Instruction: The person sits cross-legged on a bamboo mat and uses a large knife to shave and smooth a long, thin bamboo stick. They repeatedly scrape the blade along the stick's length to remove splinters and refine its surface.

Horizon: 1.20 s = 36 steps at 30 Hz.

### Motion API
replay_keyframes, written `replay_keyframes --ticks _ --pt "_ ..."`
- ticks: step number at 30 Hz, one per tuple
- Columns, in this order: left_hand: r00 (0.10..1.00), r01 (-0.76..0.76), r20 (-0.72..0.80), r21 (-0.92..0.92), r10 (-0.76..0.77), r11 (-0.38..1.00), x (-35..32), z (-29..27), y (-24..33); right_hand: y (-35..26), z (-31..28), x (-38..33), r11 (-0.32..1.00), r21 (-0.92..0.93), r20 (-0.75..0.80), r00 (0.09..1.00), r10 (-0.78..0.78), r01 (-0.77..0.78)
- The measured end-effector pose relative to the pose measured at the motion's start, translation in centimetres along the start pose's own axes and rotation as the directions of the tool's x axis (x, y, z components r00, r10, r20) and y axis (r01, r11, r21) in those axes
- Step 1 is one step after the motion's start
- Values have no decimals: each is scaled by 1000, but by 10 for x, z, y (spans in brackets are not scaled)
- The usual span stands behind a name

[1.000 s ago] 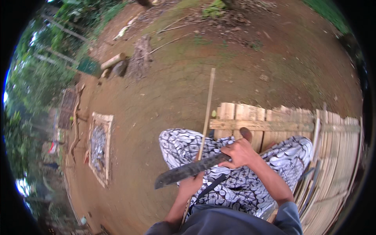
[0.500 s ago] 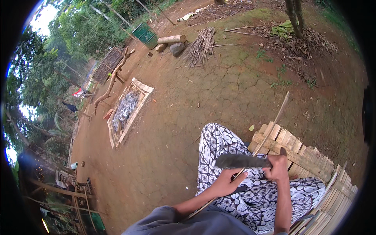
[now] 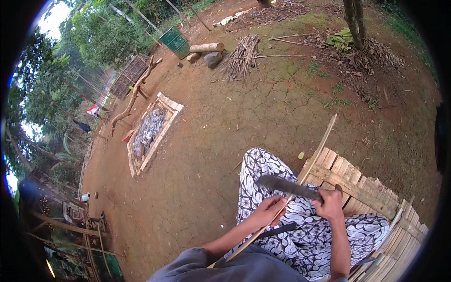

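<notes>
My left hand [image 3: 267,212] is closed around a long, thin bamboo strip [image 3: 322,143], which slants from beside my waist up past my knee to the far right. In my right hand [image 3: 330,203] is the handle of a machete [image 3: 277,183]. Its broad dark blade points left and lies across the strip, just beyond my left fingers. Whether the edge bites into the strip cannot be made out. A dark, flat, sheath-like piece [image 3: 281,230] rests on my lap over the patterned black-and-white cloth [image 3: 256,188].
I sit on a slatted bamboo bench [image 3: 376,199]. Ahead to the left is a framed fire pit [image 3: 162,123] with ash. Farther off stand a green drum [image 3: 174,42], a log [image 3: 206,47], a rock [image 3: 213,59] and a pile of sticks [image 3: 243,56]. A tree trunk [image 3: 354,23] rises at far right.
The machete's tip has swung away from me, so the blade now slants. My left hand has shifted slightly left and nearer. The strip has turned, showing a wider face.
</notes>
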State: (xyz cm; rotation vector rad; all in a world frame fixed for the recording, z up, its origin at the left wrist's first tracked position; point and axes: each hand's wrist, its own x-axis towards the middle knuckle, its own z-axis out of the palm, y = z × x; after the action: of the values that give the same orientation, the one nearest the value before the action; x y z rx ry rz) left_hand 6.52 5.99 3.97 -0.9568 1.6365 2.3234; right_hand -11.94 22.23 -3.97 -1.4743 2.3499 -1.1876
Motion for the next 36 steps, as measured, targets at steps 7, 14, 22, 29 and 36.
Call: replay_keyframes --ticks 7,14,22,29,36 --pt "986 -151 -40 207 163 966 -14 -4 7 -9 6 2 996 -65 52 997 61 -58" --pt "986 -163 6 250 167 954 -14 4 1 15 1 10 926 111 -11 932 363 -360" --pt "906 -295 -46 644 421 706 -20 5 6 20 -6 10 946 -25 -34 946 322 -323" --pt "941 -261 -73 469 331 844 -15 16 12 -4 2 2 985 100 39 990 138 -141" --pt "882 -286 -102 660 460 695 -15 7 31 9 6 5 968 -39 12 969 248 -247"
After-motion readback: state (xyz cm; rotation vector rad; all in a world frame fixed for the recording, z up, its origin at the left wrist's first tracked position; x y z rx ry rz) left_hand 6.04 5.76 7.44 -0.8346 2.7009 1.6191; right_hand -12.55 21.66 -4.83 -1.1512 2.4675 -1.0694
